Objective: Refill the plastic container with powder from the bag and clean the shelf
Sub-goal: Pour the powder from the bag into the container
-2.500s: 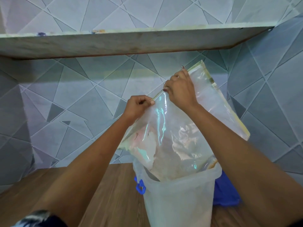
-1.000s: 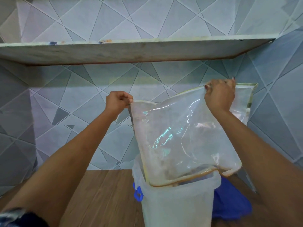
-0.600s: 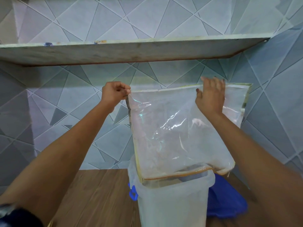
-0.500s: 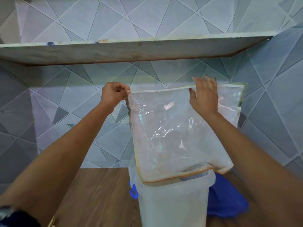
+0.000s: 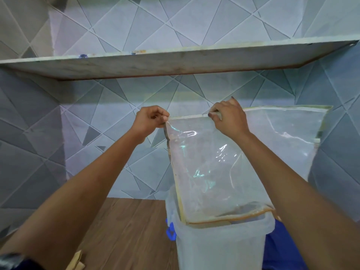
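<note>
A clear plastic bag (image 5: 214, 168) with a yellowish trim hangs upside down, its lower end dipping into the mouth of a translucent white plastic container (image 5: 220, 248) with a blue clip. The bag looks almost empty, with a thin film of powder on its walls. My left hand (image 5: 149, 120) pinches the bag's upper left corner. My right hand (image 5: 228, 118) grips the bag's top edge a little to the right of it. The container's inside is hidden by the bag.
A pale stone shelf (image 5: 175, 61) runs across the tiled wall above my hands. The container stands on a brown wooden surface (image 5: 126, 230). A blue object (image 5: 280, 248) lies behind the container on the right. A bit of cardboard (image 5: 77, 263) shows at the bottom left.
My right hand has slid left along the bag's top edge and closed on it again, after lying flat against the bag. The bag stays upright over the container.
</note>
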`<move>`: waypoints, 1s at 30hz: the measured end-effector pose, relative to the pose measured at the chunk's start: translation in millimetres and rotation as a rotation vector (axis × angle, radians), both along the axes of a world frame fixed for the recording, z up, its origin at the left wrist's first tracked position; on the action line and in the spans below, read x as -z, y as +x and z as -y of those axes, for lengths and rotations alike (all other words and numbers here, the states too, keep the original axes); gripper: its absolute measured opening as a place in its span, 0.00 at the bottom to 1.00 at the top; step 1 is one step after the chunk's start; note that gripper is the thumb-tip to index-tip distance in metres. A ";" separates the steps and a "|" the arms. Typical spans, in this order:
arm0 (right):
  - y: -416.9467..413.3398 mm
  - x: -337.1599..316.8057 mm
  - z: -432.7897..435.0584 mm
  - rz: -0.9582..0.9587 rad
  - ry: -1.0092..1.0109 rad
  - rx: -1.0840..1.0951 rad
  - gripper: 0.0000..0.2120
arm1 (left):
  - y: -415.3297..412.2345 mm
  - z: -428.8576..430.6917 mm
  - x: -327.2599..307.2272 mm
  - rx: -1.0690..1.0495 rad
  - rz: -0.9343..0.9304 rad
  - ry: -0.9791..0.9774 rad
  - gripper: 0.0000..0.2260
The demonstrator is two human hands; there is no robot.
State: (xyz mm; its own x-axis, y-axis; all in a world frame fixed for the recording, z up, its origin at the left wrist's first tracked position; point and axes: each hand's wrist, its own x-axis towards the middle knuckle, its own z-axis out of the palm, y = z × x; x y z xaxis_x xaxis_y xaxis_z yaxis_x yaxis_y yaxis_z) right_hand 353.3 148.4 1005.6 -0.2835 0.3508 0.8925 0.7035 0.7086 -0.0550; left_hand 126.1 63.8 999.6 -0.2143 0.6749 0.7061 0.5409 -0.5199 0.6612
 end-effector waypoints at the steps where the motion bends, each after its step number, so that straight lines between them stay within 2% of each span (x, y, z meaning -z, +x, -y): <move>1: -1.2 -1.5 0.3 -0.012 -0.014 -0.004 0.08 | 0.2 -1.8 1.4 -0.049 -0.032 -0.015 0.06; 2: -3.0 -1.8 0.0 -0.027 -0.023 -0.003 0.08 | 0.9 -3.1 2.3 -0.140 -0.101 -0.025 0.04; 3: -4.9 -1.3 -0.4 -0.044 -0.024 0.003 0.08 | 2.7 -4.5 3.5 -0.259 -0.200 -0.013 0.07; 5: -9.3 0.4 -1.9 -0.075 -0.009 0.008 0.08 | 7.6 -6.0 8.5 -0.464 -0.398 0.134 0.21; 7: -11.9 1.3 -3.4 -0.090 0.005 0.011 0.07 | 14.9 -8.4 14.5 -0.465 -0.528 0.233 0.29; 8: -12.4 1.8 -4.1 -0.088 0.004 0.015 0.07 | 17.8 -9.8 16.0 -0.397 -0.582 0.143 0.30; 10: -13.9 4.6 -5.2 -0.071 -0.005 0.026 0.07 | 21.8 -10.6 18.8 -0.244 -0.584 -0.130 0.29; 11: -15.2 7.4 -5.3 -0.064 -0.010 0.034 0.07 | 21.1 -12.0 17.5 -0.244 -0.540 -0.131 0.26; 13: -17.5 13.3 -5.8 -0.095 -0.011 0.035 0.07 | 18.3 -12.6 14.5 -0.389 -0.463 0.115 0.24; 14: -17.9 14.5 -6.1 -0.125 -0.009 0.031 0.07 | 17.7 -12.8 14.0 -0.413 -0.471 0.178 0.26; 15: -18.2 15.0 -6.0 -0.147 -0.013 0.029 0.07 | 16.0 -14.3 14.8 -0.382 -0.526 0.128 0.30; 17: -19.2 15.0 -4.9 -0.151 -0.026 0.033 0.07 | 15.3 -14.9 22.5 -0.219 -0.628 -0.133 0.37; 18: -20.5 15.0 -4.2 -0.138 -0.028 0.043 0.07 | 15.2 -15.2 25.7 -0.189 -0.607 -0.172 0.38; 19: -21.7 15.0 -3.4 -0.131 -0.029 0.051 0.08 | 13.4 -16.9 26.8 -0.221 -0.533 -0.086 0.36; 20: -22.6 15.1 -2.5 -0.138 -0.031 0.056 0.08 | 13.8 -15.6 26.3 -0.293 -0.456 0.081 0.33; 21: -23.0 14.1 -1.7 -0.152 -0.033 0.057 0.08 | 14.9 -14.3 25.2 -0.352 -0.436 0.187 0.31; 22: -23.4 12.8 -1.2 -0.161 -0.033 0.058 0.08 | 16.4 -13.3 24.0 -0.355 -0.494 0.196 0.32; 24: -24.4 10.8 -0.4 -0.142 -0.032 0.063 0.08 | 17.6 -11.4 24.8 -0.292 -0.654 -0.031 0.33; 25: -25.0 10.6 -0.3 -0.124 -0.026 0.067 0.08 | 17.8 -11.4 26.5 -0.299 -0.665 -0.081 0.32; 28: -24.5 11.6 0.9 -0.138 0.001 0.059 0.08 | 17.5 -10.0 24.7 -0.453 -0.538 0.227 0.31; 30: -23.3 10.7 1.4 -0.134 -0.001 0.061 0.08 | 17.7 -10.7 24.9 -0.362 -0.699 0.092 0.32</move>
State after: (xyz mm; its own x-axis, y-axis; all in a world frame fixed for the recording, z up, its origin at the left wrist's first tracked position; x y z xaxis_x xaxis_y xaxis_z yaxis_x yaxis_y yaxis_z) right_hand 330.0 147.1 994.9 -0.1405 0.3645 0.9205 0.7313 0.6649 -0.1517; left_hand 143.7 74.5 974.7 0.1044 0.5808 0.8074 0.9610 -0.2679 0.0685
